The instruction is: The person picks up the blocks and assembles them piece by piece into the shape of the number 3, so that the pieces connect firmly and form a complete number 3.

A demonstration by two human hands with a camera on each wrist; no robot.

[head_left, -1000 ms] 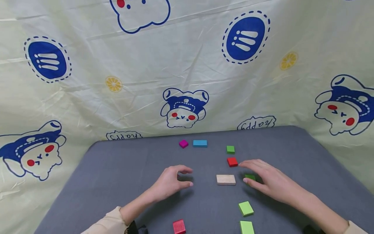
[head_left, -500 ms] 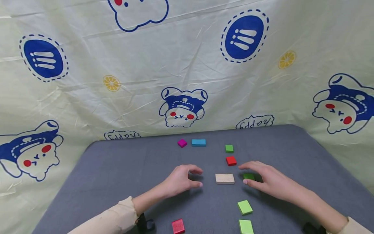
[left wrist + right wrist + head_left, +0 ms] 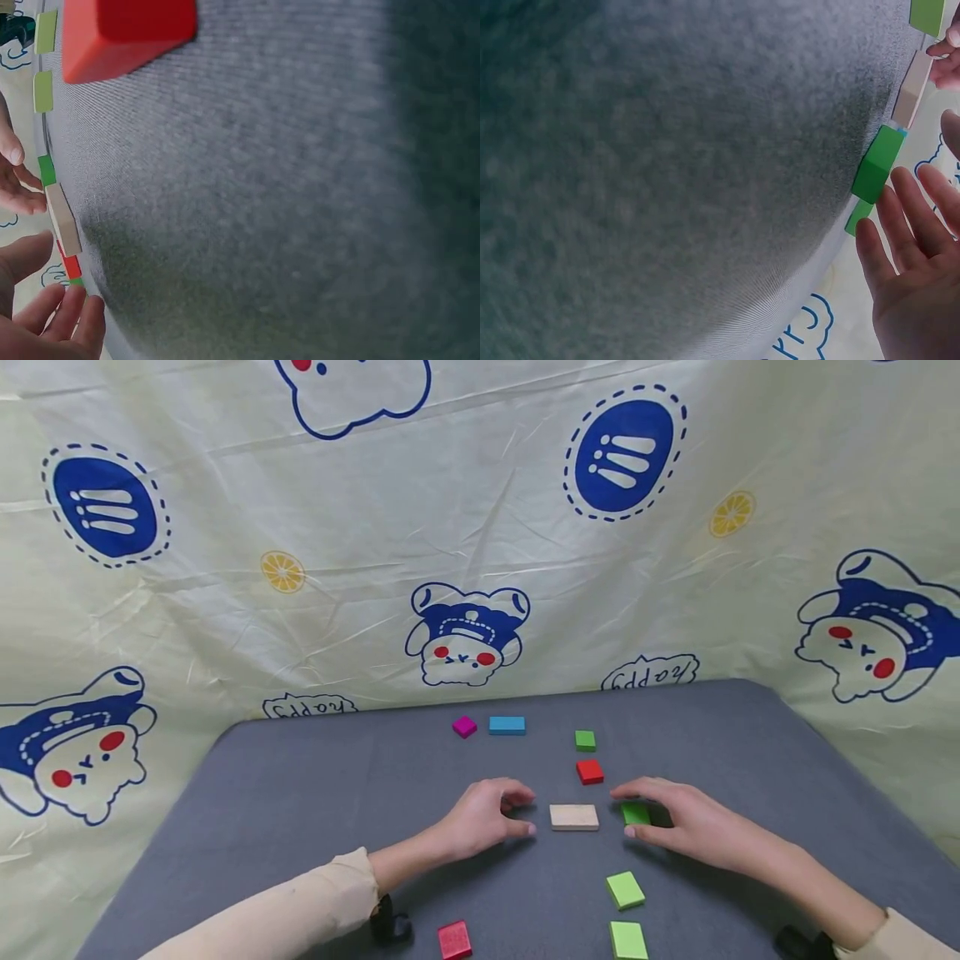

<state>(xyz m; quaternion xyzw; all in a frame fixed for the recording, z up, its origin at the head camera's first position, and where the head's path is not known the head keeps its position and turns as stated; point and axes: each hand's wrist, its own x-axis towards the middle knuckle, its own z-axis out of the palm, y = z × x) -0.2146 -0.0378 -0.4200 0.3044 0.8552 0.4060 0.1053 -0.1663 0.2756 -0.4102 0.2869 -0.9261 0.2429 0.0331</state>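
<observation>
A pale wooden block (image 3: pixel 574 817) lies flat on the grey table, between the two hands. Just left of it, my left hand (image 3: pixel 487 817) hovers with thumb and fingers apart, holding nothing. My right hand (image 3: pixel 693 822) is at the right, its thumb and fingers spread beside a green block (image 3: pixel 635 813) without gripping it. In the right wrist view, that green block (image 3: pixel 879 165) sits close to the fingertips; whether they touch cannot be told. The left wrist view shows the wooden block (image 3: pixel 62 217) beyond the loosely bent left fingers (image 3: pixel 90 322).
A red block (image 3: pixel 589 772) and a smaller green block (image 3: pixel 585 741) lie behind the wooden one. Farther back are a blue block (image 3: pixel 507 725) and a magenta block (image 3: pixel 465 727). Two light green blocks (image 3: pixel 625 890) and another red block (image 3: pixel 454 940) lie nearer the front.
My left hand has moved right, closer to the wooden block. The right hand has stayed nearly in place beside the green block. No block has visibly been moved.
</observation>
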